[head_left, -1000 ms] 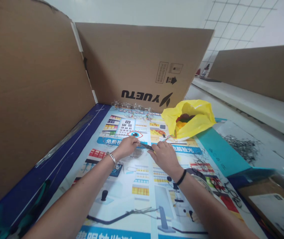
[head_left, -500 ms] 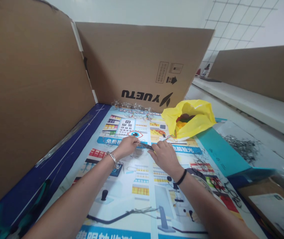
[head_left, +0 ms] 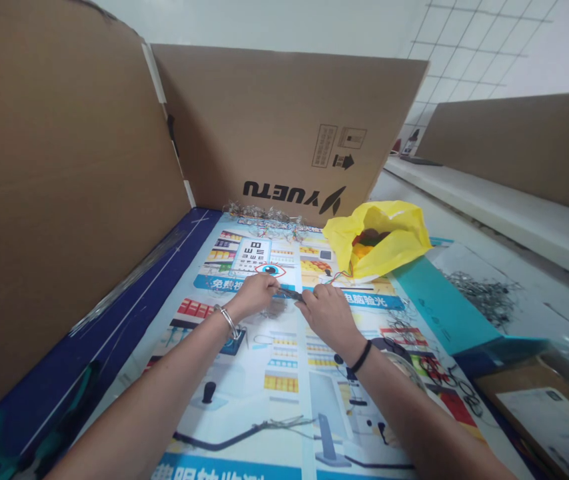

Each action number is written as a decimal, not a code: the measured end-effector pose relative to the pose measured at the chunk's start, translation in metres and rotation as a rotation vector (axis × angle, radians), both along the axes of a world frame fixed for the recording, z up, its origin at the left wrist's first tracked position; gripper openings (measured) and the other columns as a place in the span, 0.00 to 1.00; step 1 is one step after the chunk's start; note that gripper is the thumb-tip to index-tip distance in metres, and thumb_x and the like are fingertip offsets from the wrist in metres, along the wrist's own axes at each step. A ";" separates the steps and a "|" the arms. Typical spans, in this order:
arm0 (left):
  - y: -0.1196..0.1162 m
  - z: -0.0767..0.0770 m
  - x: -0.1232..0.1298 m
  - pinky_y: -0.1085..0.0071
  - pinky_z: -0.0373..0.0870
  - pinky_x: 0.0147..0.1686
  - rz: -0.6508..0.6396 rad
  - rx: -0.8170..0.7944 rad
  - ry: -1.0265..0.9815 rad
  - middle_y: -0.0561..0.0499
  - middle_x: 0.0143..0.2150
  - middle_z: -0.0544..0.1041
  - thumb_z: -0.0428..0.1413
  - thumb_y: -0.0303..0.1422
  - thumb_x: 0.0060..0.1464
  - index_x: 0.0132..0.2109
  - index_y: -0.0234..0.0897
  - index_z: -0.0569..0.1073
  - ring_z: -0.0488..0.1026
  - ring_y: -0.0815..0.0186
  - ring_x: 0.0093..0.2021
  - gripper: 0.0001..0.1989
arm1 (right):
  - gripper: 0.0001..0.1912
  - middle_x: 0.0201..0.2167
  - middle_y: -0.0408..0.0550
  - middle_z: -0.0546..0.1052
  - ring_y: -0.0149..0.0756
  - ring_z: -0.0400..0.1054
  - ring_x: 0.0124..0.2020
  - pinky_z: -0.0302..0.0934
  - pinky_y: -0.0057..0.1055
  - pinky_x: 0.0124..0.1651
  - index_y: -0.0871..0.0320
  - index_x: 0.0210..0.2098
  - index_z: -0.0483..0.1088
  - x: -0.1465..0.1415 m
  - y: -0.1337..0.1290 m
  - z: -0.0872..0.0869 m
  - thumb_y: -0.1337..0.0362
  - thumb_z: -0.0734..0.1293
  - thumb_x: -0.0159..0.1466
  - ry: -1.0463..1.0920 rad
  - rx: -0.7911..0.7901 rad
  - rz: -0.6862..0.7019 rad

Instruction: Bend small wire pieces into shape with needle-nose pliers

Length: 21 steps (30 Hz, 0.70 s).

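Observation:
My left hand [head_left: 258, 293], with a silver bracelet at the wrist, is closed in a pinch near the middle of the printed sheet [head_left: 244, 400]. What its fingertips pinch is too small to name. Opposite it, my right hand [head_left: 328, 312], with a black band on the wrist, is wrapped round a dark slim tool [head_left: 292, 294]. That tool's tip points left and reaches the left fingertips. Below the hands, a dark cable [head_left: 229, 439] with frayed thin wires at its right end lies on the sheet.
Cardboard panels [head_left: 284, 120] stand at the back and left. An open yellow bag [head_left: 394, 233] with red and orange contents lies behind my right hand. Tangled wires [head_left: 484, 297] are at the right, others [head_left: 264, 213] along the back. Teal-handled scissors [head_left: 59, 433] lie at the lower left.
Both hands keep nearly the same place and hold. The dark tool and my right hand have shifted very slightly to the left.

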<state>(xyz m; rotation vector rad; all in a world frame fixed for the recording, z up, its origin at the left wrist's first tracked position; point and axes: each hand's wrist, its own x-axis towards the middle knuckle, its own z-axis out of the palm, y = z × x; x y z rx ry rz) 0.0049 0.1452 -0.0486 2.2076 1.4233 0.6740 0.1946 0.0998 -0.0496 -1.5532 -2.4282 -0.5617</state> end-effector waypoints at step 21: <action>0.001 -0.001 0.000 0.75 0.58 0.27 0.014 -0.036 -0.087 0.53 0.25 0.70 0.48 0.29 0.50 0.25 0.35 0.72 0.65 0.69 0.28 0.11 | 0.15 0.30 0.49 0.69 0.36 0.59 0.35 0.44 0.31 0.38 0.58 0.34 0.67 0.002 0.004 -0.006 0.55 0.55 0.64 0.062 -0.036 -0.016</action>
